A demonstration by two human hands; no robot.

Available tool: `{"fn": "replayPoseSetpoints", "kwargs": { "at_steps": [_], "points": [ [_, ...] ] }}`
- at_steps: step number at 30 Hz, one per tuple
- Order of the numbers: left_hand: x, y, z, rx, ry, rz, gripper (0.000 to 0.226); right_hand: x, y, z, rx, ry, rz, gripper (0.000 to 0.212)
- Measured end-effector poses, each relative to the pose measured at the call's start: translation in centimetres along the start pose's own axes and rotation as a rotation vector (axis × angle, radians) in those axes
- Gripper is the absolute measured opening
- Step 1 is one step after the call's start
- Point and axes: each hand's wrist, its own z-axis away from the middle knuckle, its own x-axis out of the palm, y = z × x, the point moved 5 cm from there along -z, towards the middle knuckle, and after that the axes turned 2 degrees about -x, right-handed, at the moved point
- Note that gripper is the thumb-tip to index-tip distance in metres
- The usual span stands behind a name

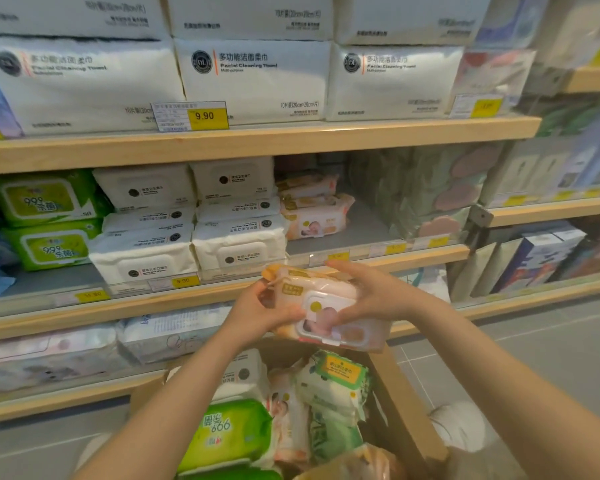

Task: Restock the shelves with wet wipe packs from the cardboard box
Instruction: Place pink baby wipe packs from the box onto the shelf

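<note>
Both my hands hold one pink-orange wet wipe pack [326, 308] in the air, just in front of the middle shelf's edge [426, 252]. My left hand [257, 315] grips its left end and my right hand [371, 292] grips its right side from above. Below them stands the open cardboard box [400, 403] with green, white and pink packs inside. On the middle shelf, matching pink packs [314, 211] are stacked beside white packs [239, 237], with bare shelf to their right.
Green packs [47, 220] sit at the shelf's left. Large white facial towel packs [253, 77] fill the upper shelf. Patterned bags [426, 192] stand at the middle shelf's right. A lower shelf holds soft packs [170, 332]. Grey floor lies to the right.
</note>
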Motion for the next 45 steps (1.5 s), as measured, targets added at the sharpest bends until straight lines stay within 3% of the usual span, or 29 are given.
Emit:
{"fn": "replayPoseSetpoints", "kwargs": {
  "at_steps": [4, 9, 12, 14, 16, 18, 22, 26, 28, 31, 35, 38, 42, 45],
  "points": [
    [1.4, 0.1, -0.7, 0.023, -0.039, -0.038, 0.064, 0.4, 0.9, -0.9, 0.012, -0.116, 0.033, 0.094],
    [1.6, 1.9, -3.3, 0.105, -0.129, -0.216, 0.07, -1.2, 2.6, -0.6, 0.01, 0.029, 0.057, 0.091],
    [-1.6, 4.4, -5.9, 0.224, 0.086, -0.482, 0.079, -4.2, 2.9, -1.5, 0.009, 0.147, 0.248, 0.089],
    [-4.1, 5.6, -8.1, 0.286, 0.238, -0.792, 0.074, -6.4, 2.6, -2.9, 0.01, 0.194, 0.494, 0.088],
    [-5.8, 5.4, -10.6, 0.209, 0.243, -1.061, 0.07, -8.3, 2.1, -4.8, -0.034, 0.232, 0.682, 0.087],
    [-6.4, 3.9, -12.8, 0.063, 0.178, -1.17, 0.071, -9.5, 1.6, -6.9, -0.061, 0.232, 0.741, 0.085],
    [-6.3, 1.3, -14.1, 0.034, 0.264, -1.254, 0.068, -10.7, 0.7, -11.5, 0.005, 0.206, 0.762, 0.082],
    [-6.3, 1.0, -14.3, 0.1, 0.341, -1.262, 0.065, -7.3, 2.8, -16.2, 0.133, -0.021, 0.741, 0.066],
    [-6.2, 0.9, -14.4, 0.106, 0.349, -1.27, 0.065, -5.0, 4.3, -17.4, 0.17, -0.071, 0.697, 0.069],
    [-6.1, 0.8, -14.4, 0.124, 0.371, -1.278, 0.065, -3.6, 5.0, -17.7, 0.22, 0.004, 0.64, 0.078],
    [-6.2, 0.8, -14.2, 0.127, 0.389, -1.273, 0.064, -3.5, 3.9, -16.9, 0.228, 0.105, 0.631, 0.059],
    [-6.1, 1.0, -14.0, 0.113, 0.381, -1.28, 0.066, -2.5, 3.3, -17.1, 0.167, 0.159, 0.575, 0.056],
    [-5.9, 1.9, -14.5, 0.053, 0.345, -1.23, 0.067, -1.9, 3.6, -17.8, 0.103, 0.076, 0.531, 0.068],
    [-5.0, 3.5, -16.0, 0.086, 0.322, -1.183, 0.066, -3.7, 4.0, -17.5, 0.117, 0.095, 0.398, 0.062]
  ]
}}
